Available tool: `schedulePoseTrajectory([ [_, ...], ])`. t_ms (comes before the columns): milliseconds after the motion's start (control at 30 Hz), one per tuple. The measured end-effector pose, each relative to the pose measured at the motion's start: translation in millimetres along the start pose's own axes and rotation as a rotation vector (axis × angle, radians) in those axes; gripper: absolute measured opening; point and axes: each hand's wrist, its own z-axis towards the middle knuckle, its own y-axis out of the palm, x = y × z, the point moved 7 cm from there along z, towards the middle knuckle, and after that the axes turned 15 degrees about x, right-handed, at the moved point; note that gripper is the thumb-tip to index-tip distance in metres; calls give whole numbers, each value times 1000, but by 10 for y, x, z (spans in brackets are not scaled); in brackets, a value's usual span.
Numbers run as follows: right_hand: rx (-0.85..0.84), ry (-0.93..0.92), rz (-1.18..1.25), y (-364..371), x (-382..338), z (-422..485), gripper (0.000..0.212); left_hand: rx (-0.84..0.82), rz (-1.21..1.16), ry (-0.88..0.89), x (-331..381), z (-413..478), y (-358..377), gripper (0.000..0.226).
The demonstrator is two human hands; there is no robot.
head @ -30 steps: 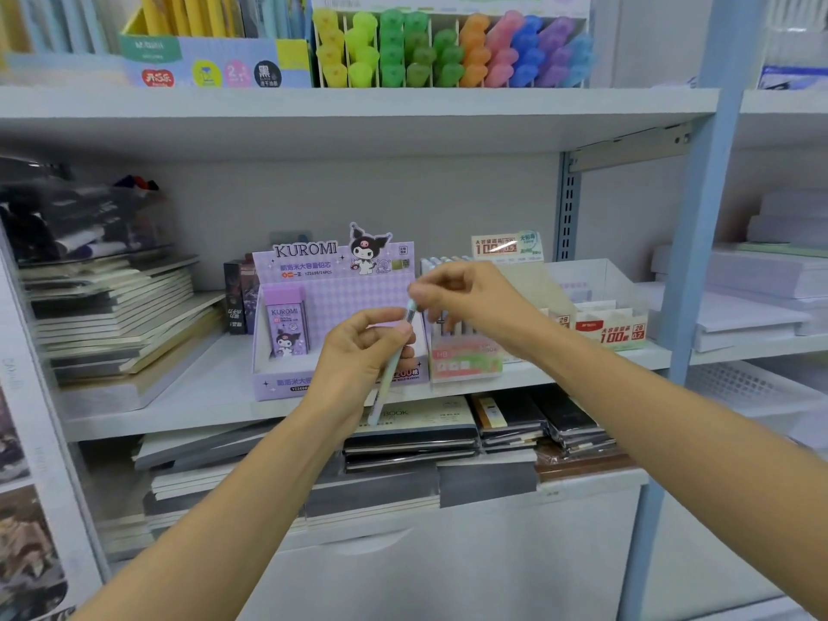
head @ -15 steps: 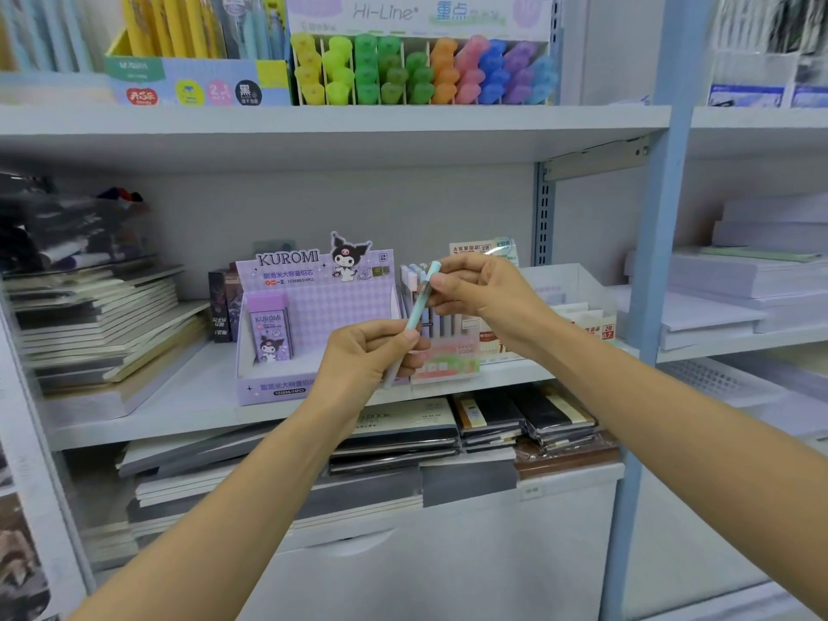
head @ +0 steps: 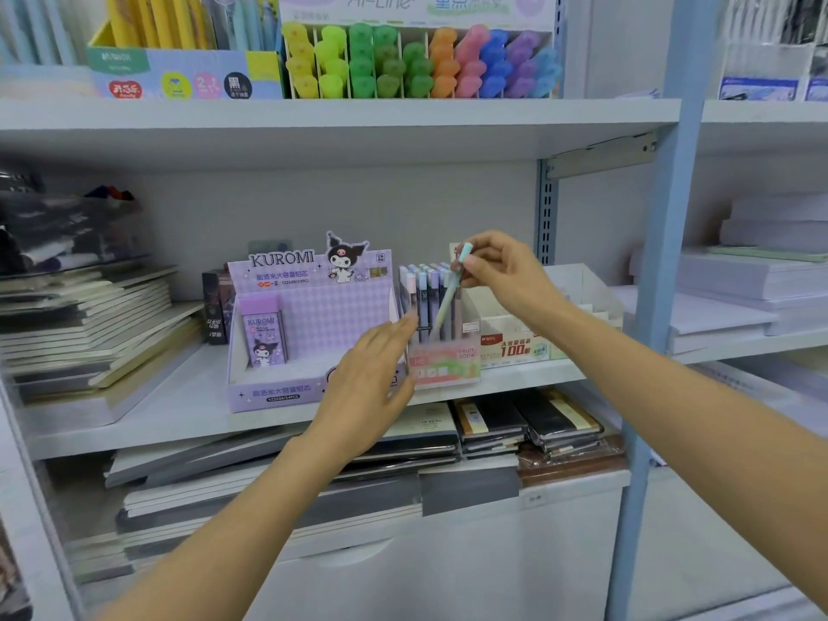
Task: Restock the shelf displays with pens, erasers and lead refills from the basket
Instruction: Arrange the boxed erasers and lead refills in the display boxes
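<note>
Black and grey notebooks lie stacked on the bottom shelf, closest to us at lower centre. Above them, both forearms reach up from the bottom edge towards the middle shelf.

Left hand is at centre frame, flat and relaxed, fingers straight, holding nothing. Its fingertips sit right at the left side of the pink pen box; whether they touch it, I cannot tell.

Right hand, just above and to the right, pinches the top end of a pale-green pen between thumb and fingers. That pen is tilted, top leaning right, lower end down among the upright pens standing in the pink box.

Just left of the box stands the purple Kuromi display, with one purple lead refill case upright in its left corner. To the right of the pink box, a white carton marked 100.

Further left on the same shelf, a slanting pile of cream-edged books. Far right, white paper reams.

Up top, at the back, a row of highlighters running yellow through green, orange, pink and blue.
</note>
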Motion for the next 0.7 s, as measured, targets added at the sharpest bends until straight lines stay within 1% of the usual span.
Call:
schedulePoseTrajectory([
  [167, -74, -30, -13, 167, 84, -14, 14, 13, 0, 37, -28, -6, 10, 67],
  [300, -193, -64, -57, 257, 43, 13, 15, 21, -1, 52, -44, 4, 9, 66],
  [400, -193, -98, -91, 369, 37, -6, 18, 38, -10, 55, -46, 11, 7, 66],
  [500, -194, -130, -98, 434, 50, -34, 24, 43, -20, 55, -47, -1, 10, 66],
  [600, -135, -136, -93, 393, 70, -32, 16, 38, -29, 57, -61, -7, 19, 66],
  [700, -57, -155, -94, 368, 74, -29, 15, 37, -27, 51, -78, -6, 35, 66],
])
